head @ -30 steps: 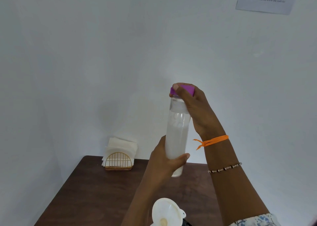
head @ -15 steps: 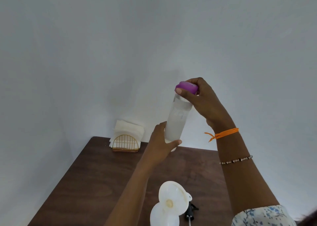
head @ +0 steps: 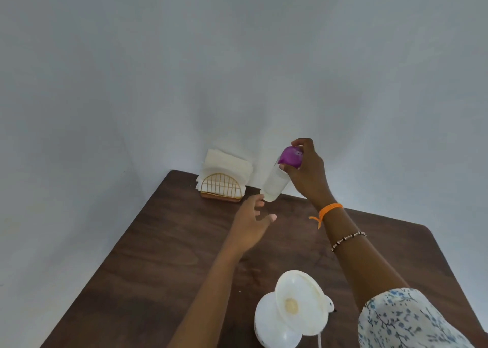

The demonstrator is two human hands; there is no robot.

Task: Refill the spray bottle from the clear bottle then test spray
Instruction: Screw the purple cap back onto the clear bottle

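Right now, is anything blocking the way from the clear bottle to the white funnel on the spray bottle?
Nothing visible does. The clear purple-capped bottle hangs in the right hand; bare brown table separates it from the white funnel.

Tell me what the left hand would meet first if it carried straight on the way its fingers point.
Probably the base of the clear bottle, just beyond the left hand fingertips; the right hand holds it by its purple cap. Depth is unclear.
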